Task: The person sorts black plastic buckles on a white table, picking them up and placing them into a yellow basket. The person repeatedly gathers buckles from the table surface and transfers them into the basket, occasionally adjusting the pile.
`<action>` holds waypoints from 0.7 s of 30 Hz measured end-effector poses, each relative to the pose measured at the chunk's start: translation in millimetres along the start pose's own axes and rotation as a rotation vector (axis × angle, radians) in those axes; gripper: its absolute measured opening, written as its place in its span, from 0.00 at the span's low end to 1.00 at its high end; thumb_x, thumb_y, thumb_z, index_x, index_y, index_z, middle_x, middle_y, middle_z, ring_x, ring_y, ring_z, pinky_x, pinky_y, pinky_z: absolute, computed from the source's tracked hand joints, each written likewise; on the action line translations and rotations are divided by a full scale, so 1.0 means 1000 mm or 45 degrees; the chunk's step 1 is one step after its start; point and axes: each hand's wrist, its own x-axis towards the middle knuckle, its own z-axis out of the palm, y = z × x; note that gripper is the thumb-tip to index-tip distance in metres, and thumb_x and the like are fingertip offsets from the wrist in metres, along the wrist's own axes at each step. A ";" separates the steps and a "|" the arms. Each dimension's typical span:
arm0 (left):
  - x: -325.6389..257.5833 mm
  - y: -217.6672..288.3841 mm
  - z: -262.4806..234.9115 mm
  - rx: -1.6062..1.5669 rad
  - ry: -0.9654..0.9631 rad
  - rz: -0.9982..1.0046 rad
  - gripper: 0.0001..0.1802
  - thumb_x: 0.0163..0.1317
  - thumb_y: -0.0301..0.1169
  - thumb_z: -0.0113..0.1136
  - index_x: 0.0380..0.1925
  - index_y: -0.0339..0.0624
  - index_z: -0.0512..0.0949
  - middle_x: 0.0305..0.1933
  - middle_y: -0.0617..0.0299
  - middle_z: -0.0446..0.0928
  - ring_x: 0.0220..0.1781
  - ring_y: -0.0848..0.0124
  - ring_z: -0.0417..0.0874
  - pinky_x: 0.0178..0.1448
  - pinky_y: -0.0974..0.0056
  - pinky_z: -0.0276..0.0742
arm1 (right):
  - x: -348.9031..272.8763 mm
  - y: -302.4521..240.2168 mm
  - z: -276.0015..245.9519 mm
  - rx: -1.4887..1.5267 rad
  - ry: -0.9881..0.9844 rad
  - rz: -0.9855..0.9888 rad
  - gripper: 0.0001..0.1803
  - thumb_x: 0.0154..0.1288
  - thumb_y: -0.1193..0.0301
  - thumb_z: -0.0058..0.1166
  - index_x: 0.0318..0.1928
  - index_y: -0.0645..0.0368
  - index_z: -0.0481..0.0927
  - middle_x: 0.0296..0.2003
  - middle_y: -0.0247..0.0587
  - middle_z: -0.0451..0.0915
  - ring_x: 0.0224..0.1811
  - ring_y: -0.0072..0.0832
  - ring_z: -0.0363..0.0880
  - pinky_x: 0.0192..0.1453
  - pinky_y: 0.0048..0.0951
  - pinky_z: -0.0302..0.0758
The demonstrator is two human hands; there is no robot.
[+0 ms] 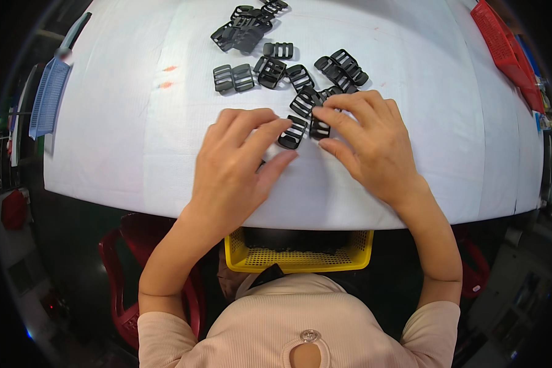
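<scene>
My left hand (232, 153) is open just over the table, index fingertip at the upper left edge of a black plastic strap buckle (292, 132) and thumb a little apart from its near end. A small dark piece (262, 164), mostly hidden, shows beneath this hand. Another black buckle (319, 128) sits between the index finger and thumb of my right hand (371, 144), which close on its far and near ends. Just beyond it, more slotted buckles (302, 103) lie in a loose cluster, some partly covered by my right fingers.
Farther off on the white-covered table (135, 122) lie a buckle pair (233, 78) and a heap of buckles (242, 30). A blue basket (48, 98) stands at the left edge, a red basket (506, 52) at the right. Below the near edge is a yellow basket (300, 265) holding dark contents.
</scene>
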 end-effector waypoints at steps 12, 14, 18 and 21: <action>0.012 -0.003 0.000 -0.031 -0.181 -0.297 0.14 0.56 0.22 0.65 0.44 0.39 0.83 0.38 0.56 0.81 0.41 0.64 0.82 0.45 0.64 0.78 | 0.012 0.029 0.008 0.045 0.059 -0.016 0.18 0.51 0.74 0.66 0.45 0.54 0.82 0.41 0.30 0.80 0.46 0.30 0.75 0.45 0.32 0.69; 0.025 -0.006 0.008 0.016 -0.028 -0.073 0.15 0.56 0.23 0.66 0.45 0.40 0.82 0.39 0.56 0.80 0.41 0.61 0.81 0.44 0.63 0.77 | 0.012 0.031 0.009 0.006 0.039 -0.049 0.19 0.50 0.74 0.66 0.46 0.54 0.81 0.40 0.30 0.80 0.46 0.29 0.75 0.45 0.32 0.68; 0.041 -0.009 0.023 0.064 0.009 0.085 0.15 0.55 0.25 0.67 0.44 0.41 0.80 0.39 0.55 0.78 0.42 0.57 0.79 0.45 0.59 0.77 | 0.009 0.015 -0.014 -0.081 -0.052 -0.020 0.19 0.50 0.74 0.66 0.45 0.53 0.82 0.39 0.30 0.79 0.45 0.30 0.74 0.46 0.32 0.67; 0.041 -0.018 0.034 0.125 -0.026 0.121 0.15 0.56 0.26 0.66 0.45 0.40 0.79 0.35 0.57 0.79 0.39 0.59 0.80 0.43 0.61 0.78 | -0.009 0.012 -0.038 -0.024 -0.256 0.057 0.17 0.49 0.74 0.66 0.43 0.54 0.82 0.40 0.29 0.79 0.44 0.30 0.74 0.45 0.32 0.67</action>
